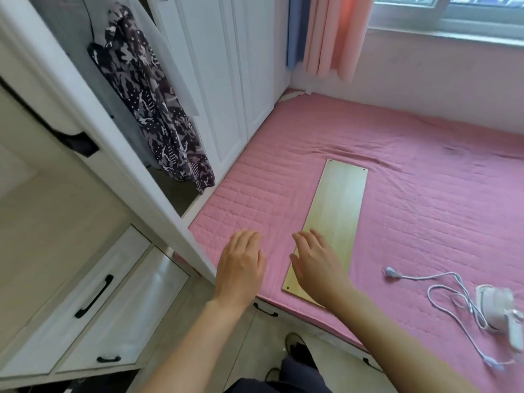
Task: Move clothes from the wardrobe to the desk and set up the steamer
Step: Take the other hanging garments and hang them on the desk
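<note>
A dark patterned garment (154,100) hangs inside the open white wardrobe (93,109) at upper left, beside a grey garment (68,29). A pale wooden board (331,219) lies on the pink quilted platform (425,180). The white handheld steamer (499,310) lies at the lower right of the platform, its white cord (450,293) looped beside it. My left hand (241,265) hovers empty with fingers apart over the platform's near left corner. My right hand (314,262) is also empty and spread over the near end of the board.
White drawers with black handles (93,296) stand at lower left below the wardrobe. Closed white wardrobe doors (226,66) run along the back left. Pink and blue curtains (331,32) hang by the window at the top. Tiled floor lies below me.
</note>
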A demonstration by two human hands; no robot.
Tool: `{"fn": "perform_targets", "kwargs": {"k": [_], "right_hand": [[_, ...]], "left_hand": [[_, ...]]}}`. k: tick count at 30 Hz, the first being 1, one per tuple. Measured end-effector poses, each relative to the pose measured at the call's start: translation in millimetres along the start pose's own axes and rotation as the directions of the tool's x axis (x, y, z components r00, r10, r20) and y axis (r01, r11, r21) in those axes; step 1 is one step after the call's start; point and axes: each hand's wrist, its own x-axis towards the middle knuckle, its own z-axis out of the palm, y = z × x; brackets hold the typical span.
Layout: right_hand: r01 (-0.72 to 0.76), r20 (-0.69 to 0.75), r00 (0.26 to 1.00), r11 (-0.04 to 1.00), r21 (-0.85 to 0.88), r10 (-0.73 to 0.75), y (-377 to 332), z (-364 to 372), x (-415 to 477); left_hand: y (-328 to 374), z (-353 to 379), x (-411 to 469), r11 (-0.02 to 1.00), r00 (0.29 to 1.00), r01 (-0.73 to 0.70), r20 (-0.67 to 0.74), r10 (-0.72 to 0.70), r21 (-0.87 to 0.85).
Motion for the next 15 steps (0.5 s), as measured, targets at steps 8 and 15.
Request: {"fn": "perform_targets", "kwargs": {"k": [8, 15], "right_hand": [[0.118, -0.005, 0.993, 0.993, 0.010, -0.118, 16.0, -16.9, 96.8], [0.275, -0.047, 0.960, 0.961, 0.010, -0.275, 27.3, -41.8, 189.8]], "left_hand": [[-10.7, 0.5, 83.5, 0.990, 0.986, 0.134, -0.110, -0.129, 0.037], [-22.0, -9.3, 165.0, 0.962, 0.930, 0.274, -0.256, -0.264, 0.001]]}}
